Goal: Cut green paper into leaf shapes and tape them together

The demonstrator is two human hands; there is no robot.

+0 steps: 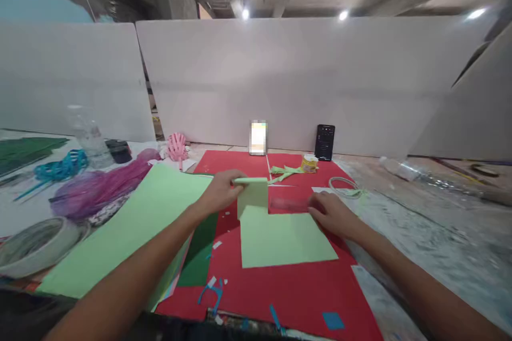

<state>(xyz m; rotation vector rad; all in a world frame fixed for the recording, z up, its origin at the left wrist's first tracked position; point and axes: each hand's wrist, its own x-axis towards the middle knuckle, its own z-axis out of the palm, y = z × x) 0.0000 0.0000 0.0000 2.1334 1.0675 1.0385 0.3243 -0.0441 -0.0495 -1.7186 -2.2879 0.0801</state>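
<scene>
A sheet of light green paper (288,240) lies on the red paper board in front of me. Its upper left part stands raised as a flap, with a narrow folded or rolled edge along the top. My left hand (222,190) pinches that edge at its left end, fingers closed. To the right, my right hand (330,212) is closed, its fingertips at the sheet's upper right corner. A blurred, see-through strip (290,204) reaches left from those fingertips over the red board; its kind is unclear.
Large green sheets (132,218) lie stacked at left, beside a white tape roll (38,248) and purple netting (108,184). Behind the paper are green scraps (286,172), a yellow spool (309,163) and two phones, one black (325,142). Blue scraps (333,321) lie in front.
</scene>
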